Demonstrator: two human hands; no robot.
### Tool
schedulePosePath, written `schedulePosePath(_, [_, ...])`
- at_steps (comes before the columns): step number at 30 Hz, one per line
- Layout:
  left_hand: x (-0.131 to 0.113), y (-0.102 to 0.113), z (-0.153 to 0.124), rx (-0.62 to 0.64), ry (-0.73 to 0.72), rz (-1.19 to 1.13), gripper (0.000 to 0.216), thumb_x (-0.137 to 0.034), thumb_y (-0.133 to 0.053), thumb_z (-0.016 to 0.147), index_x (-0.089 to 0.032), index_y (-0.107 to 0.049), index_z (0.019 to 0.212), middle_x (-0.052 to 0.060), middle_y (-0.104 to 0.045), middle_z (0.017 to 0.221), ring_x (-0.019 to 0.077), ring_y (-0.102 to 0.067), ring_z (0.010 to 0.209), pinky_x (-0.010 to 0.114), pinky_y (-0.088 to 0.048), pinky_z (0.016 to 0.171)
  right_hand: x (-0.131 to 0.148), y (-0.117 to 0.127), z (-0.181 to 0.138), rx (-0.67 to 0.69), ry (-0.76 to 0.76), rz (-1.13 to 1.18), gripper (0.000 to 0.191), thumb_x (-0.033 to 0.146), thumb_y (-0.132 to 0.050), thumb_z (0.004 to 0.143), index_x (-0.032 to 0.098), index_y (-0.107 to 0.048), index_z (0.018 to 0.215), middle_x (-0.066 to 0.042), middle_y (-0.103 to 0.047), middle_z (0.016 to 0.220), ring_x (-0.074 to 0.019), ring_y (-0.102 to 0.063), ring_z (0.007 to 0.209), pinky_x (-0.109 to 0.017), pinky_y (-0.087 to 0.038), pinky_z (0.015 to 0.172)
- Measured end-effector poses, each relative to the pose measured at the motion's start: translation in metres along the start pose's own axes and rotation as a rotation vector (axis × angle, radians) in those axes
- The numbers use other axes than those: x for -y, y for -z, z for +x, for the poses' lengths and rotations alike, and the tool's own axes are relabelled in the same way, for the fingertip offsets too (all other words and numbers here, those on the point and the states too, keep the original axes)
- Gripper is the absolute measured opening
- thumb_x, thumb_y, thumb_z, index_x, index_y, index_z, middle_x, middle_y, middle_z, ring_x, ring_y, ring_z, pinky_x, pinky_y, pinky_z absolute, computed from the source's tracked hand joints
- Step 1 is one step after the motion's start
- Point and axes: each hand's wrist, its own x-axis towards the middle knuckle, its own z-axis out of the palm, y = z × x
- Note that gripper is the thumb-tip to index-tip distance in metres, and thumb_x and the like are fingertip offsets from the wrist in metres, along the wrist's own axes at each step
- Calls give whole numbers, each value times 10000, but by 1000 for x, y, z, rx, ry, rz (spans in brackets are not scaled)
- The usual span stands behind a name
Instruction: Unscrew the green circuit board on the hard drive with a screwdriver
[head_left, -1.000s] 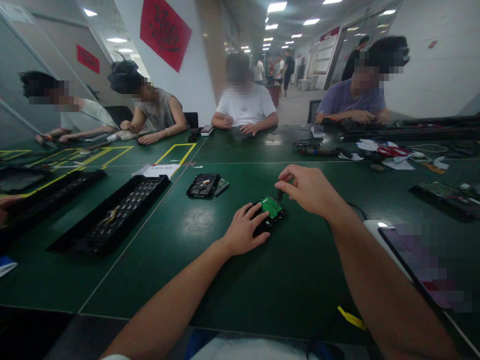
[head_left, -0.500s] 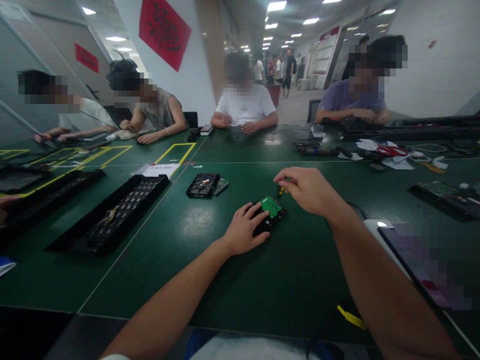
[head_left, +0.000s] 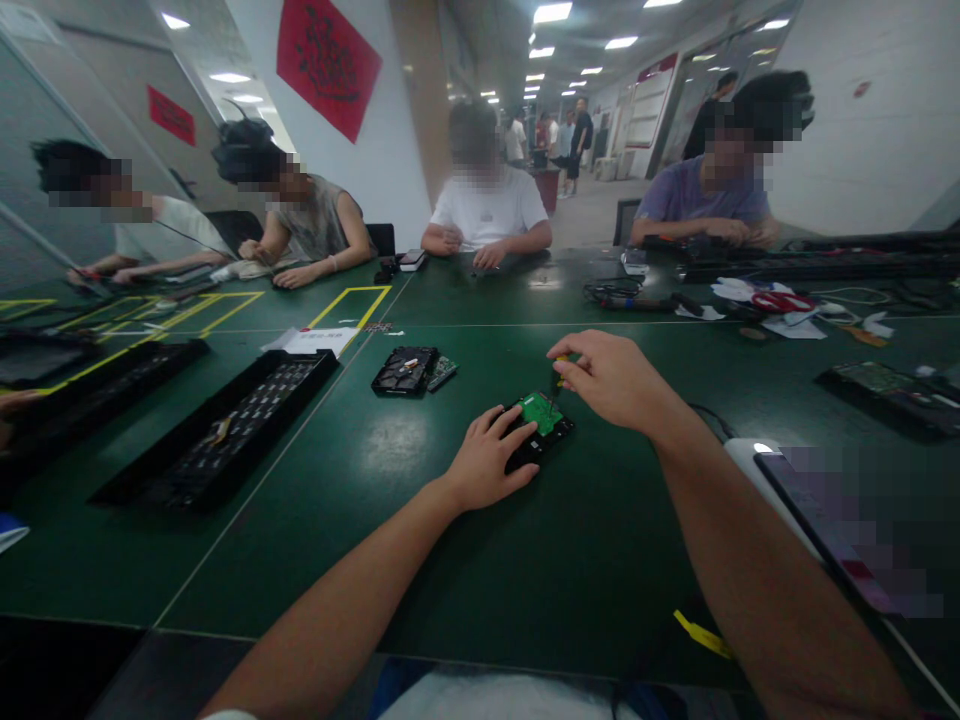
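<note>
In front of me a black hard drive [head_left: 556, 428] with a green circuit board [head_left: 538, 412] lies at an angle on the green table. My left hand [head_left: 491, 458] rests on its left side, fingers spread over the top and thumb along the near edge. Pinched between the thumb and fingers of my right hand [head_left: 611, 378] is a small screwdriver [head_left: 561, 374] with a yellow handle, held nearly upright. Its thin shaft points down at the board's right part; whether the tip sits in a screw is too small to tell.
Another drive casing [head_left: 405, 370] lies beyond with a loose circuit board [head_left: 442, 373] beside it. A long black tray [head_left: 292, 395] stands left. To the right are a tablet-like screen [head_left: 817, 530] and a black device with a circuit board [head_left: 892, 395]. Several people sit around the table.
My right hand has turned slightly around the screwdriver, with its fingers shifted on the handle. The left hand and the drive stay put.
</note>
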Motion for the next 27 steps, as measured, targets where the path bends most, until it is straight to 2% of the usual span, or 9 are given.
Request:
schedulePosePath(6, [-1, 1, 0, -1, 8, -18, 707, -553, -700, 977, -315, -512, 1616, 90, -385, 1734, 421, -290, 1599, 648, -324, 1269, 0, 2, 0, 8, 57, -16, 230, 237, -574, 1018, 193, -800, 1006, -82, -818, 1034, -221, -720, 914, -320, -491, 829])
schedulePosePath(11, [-1, 1, 0, 0, 5, -11, 712, -551, -703, 977, -306, -513, 1617, 95, -385, 1732, 423, -295, 1596, 642, -329, 1270, 0, 4, -1, 26, -17, 18, 277, 159, -537, 1009, 180, -780, 1141, -68, -825, 949, -195, -727, 776, -315, -500, 771])
schedulePosePath(14, [0, 1, 0, 0, 3, -8, 708, -547, -704, 977, -297, -520, 1614, 101, -387, 1730, 422, -289, 1598, 637, -327, 1272, -2, 3, -1, -24, -79, 4, 161, 268, -650, 986, 187, -769, 1057, -70, -827, 967, -205, -735, 769, -325, -501, 755])
schedulePosePath(17, [0, 0, -1, -2, 6, -10, 712, -550, -706, 977, -311, -511, 1619, 90, -381, 1734, 417, -288, 1601, 636, -321, 1276, -2, 2, -2, -43, -115, -13, 193, 391, -732, 946, 199, -747, 935, -69, -821, 930, -223, -743, 764, -335, -500, 741])
schedulePosePath(21, [0, 1, 0, 0, 6, -9, 712, -554, -705, 977, -318, -508, 1619, 84, -382, 1734, 416, -282, 1604, 641, -315, 1278, -1, 1, -2, 3, -109, 63, 136, 270, -639, 986, 189, -745, 1010, -49, -810, 889, -189, -748, 710, -316, -515, 757])
schedulePosePath(23, [0, 1, 0, 2, 5, -7, 709, -554, -703, 977, -306, -517, 1614, 92, -388, 1730, 418, -284, 1601, 640, -314, 1279, 1, 1, -2, -1, -84, 69, 173, 214, -600, 988, 181, -759, 1048, -60, -812, 939, -185, -752, 734, -311, -521, 777])
schedulePosePath(27, [0, 1, 0, 8, 1, -4, 712, -556, -699, 977, -304, -513, 1616, 91, -379, 1735, 421, -286, 1598, 642, -319, 1274, 3, 2, -1, -3, -13, 24, 219, 216, -571, 1009, 179, -787, 1025, -94, -814, 1051, -194, -748, 785, -317, -523, 790])
